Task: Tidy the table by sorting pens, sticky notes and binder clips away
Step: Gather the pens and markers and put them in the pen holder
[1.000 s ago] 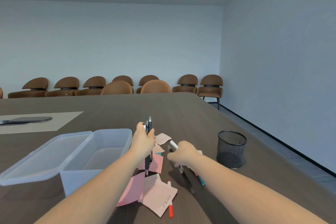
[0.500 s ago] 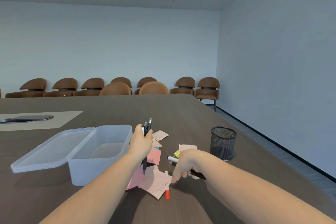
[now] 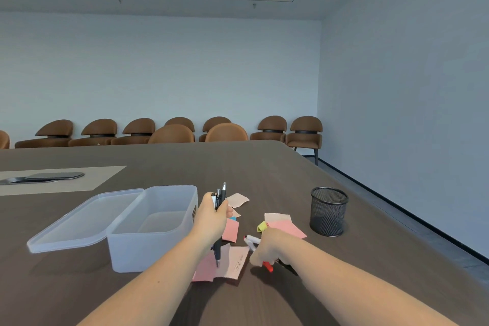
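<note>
From the head camera, your left hand (image 3: 211, 216) is closed in a fist around a bunch of pens (image 3: 220, 200), held upright just beside the open clear plastic box (image 3: 152, 230), whose lid (image 3: 82, 217) lies flat against its left side. Your right hand (image 3: 270, 247) is low on the dark worktop (image 3: 264, 167), fingers curled around a white-capped marker (image 3: 251, 240) and pinching a red pen (image 3: 267, 266) at the surface. Sticky notes are scattered between and around your hands: pink ones (image 3: 230, 230) near the left hand, a pale one (image 3: 236, 200) farther back, a pink and beige pile (image 3: 284, 225) behind the right hand with a yellow piece (image 3: 262, 226) at its edge, and more notes (image 3: 225, 263) below the pens. A black mesh pen cup (image 3: 329, 211) stands upright to the right, apart from the notes.
</note>
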Tool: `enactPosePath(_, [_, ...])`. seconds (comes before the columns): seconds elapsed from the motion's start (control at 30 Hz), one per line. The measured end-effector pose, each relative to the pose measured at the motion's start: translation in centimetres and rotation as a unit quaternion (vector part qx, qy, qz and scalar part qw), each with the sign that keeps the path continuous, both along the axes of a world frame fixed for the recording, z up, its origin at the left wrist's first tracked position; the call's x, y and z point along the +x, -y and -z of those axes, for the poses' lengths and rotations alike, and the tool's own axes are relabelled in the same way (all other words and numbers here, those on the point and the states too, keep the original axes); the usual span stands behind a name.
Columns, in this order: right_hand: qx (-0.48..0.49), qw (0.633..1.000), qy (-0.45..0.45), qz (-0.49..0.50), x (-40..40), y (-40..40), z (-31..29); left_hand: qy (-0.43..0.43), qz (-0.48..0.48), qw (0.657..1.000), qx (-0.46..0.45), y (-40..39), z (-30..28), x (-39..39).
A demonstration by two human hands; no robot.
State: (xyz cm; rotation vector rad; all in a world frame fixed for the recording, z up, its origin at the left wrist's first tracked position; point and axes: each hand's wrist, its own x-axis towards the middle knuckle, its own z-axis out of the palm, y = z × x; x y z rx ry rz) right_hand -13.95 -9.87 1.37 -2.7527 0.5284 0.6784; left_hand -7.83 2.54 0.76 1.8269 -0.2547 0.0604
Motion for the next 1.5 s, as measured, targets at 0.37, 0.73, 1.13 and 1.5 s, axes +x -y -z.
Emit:
enactPosePath(0.37, [0.287,0.787,0.520,0.169,2.3,2.4,1.2,0.061,-0.029,0.997,-0.026,2.4,1.7,0.3])
enactPosePath(0.73, [0.411,0.700,0.555,0.182,4.4,1.9,4.9,0.088,-0.037,0.995,-0.027,4.5,3.7,0.9])
enactPosePath(1.13, [0.402,0.710,0.551,0.174,5.2,2.5,6.2,0.134,-0.104,0.985,-0.039,5.8,3.0,0.6])
enactPosePath(1.5, [0.380,0.732,0.537,0.178,5.4,2.6,6.6,0.078,-0.092,0.991,-0.056,6.4,5.2,1.9])
